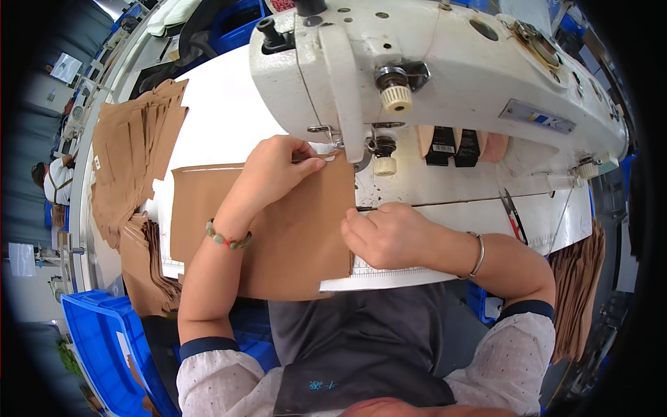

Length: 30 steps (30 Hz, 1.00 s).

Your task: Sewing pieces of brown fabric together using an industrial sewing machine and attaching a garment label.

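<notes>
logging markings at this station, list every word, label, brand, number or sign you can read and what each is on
Nameplate on the sewing machine: bold lettering, not transcribed here.
Dark apron: small blue characters, not transcribed.
Two black labels: print too small to read.
Ruler scale on the white table: numbers too small to read.

On the white table [215, 104] we see a slim red-and-black tool [515, 227] lying toward the right, with two black tags [440, 136] farther back. At our lower left stands a blue crate [94, 347]; another blue container [240, 22] sits beyond the table's far edge. Far left, we make out a co-worker [58, 182] in a white top, grey-blue curtains [33, 135] and a green plant [67, 358].
</notes>
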{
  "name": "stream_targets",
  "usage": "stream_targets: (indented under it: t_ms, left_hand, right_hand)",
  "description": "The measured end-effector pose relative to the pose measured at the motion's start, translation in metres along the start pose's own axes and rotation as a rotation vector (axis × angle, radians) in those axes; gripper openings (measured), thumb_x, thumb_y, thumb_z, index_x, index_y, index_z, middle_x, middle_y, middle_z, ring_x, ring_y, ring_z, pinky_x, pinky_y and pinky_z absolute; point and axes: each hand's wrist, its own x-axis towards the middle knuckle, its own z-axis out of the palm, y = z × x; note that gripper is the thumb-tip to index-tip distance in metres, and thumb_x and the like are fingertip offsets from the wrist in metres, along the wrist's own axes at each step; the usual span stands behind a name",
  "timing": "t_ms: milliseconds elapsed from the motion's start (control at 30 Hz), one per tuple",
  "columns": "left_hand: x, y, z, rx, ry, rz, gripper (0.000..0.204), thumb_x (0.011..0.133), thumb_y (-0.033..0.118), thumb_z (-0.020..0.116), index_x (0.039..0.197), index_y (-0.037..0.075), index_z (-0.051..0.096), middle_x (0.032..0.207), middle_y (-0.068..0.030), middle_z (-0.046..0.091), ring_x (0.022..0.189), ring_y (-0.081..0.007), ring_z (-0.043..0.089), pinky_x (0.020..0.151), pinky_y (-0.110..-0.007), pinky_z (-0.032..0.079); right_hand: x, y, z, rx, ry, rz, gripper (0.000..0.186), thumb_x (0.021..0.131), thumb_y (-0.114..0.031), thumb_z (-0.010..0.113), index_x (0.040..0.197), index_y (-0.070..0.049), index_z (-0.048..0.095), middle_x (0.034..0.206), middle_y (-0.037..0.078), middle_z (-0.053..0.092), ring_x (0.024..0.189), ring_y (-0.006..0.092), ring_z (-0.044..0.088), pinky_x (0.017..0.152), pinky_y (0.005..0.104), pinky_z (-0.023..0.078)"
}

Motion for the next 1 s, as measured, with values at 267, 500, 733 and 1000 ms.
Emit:
stream_targets:
  t_ms: [267, 500, 733, 1000]
  left_hand:
    - [0.016, -0.011, 0.002, -0.003, -0.011, -0.008, 0.026, 0.083, 0.020, 0.080, 0.095, -0.003, 0.076, 0.085, -0.0166, 0.075, 0.081, -0.0267, 0.074, 0.076, -0.035, 0.056]
    - [0.026, -0.005, -0.006, -0.020, 0.069, 0.146, 0.031, 0.082, 0.017, 0.081, 0.109, 0.004, 0.074, 0.102, -0.0141, 0.076, 0.095, -0.0288, 0.072, 0.082, -0.036, 0.055]
    - [0.032, -0.003, -0.009, -0.032, 0.048, 0.245, 0.028, 0.083, 0.019, 0.080, 0.108, 0.008, 0.075, 0.100, -0.0135, 0.076, 0.092, -0.0307, 0.072, 0.079, -0.038, 0.055]
    - [-0.031, 0.030, 0.009, 0.506, 0.168, 0.278, 0.030, 0.085, 0.015, 0.073, 0.114, 0.008, 0.070, 0.119, -0.0114, 0.071, 0.113, -0.0311, 0.065, 0.092, -0.045, 0.049]
  right_hand:
    - [0.000, 0.008, 0.005, -0.053, 0.065, 0.044, 0.011, 0.073, -0.015, 0.064, 0.075, -0.005, 0.061, 0.073, 0.008, 0.057, 0.047, 0.0123, 0.054, 0.040, 0.0281, 0.042]
    - [0.000, 0.024, 0.008, -0.090, -0.010, 0.119, 0.016, 0.073, -0.013, 0.066, 0.086, -0.003, 0.063, 0.088, 0.010, 0.065, 0.054, 0.0132, 0.059, 0.045, 0.0274, 0.046]
    - [0.000, 0.024, 0.005, -0.072, -0.102, 0.156, 0.027, 0.073, -0.013, 0.067, 0.097, -0.001, 0.069, 0.101, 0.012, 0.072, 0.062, 0.0144, 0.065, 0.050, 0.0277, 0.051]
    - [0.003, 0.019, 0.009, -0.093, -0.019, 0.117, 0.017, 0.074, -0.014, 0.065, 0.085, -0.001, 0.067, 0.091, 0.016, 0.069, 0.056, 0.0177, 0.063, 0.046, 0.0301, 0.048]
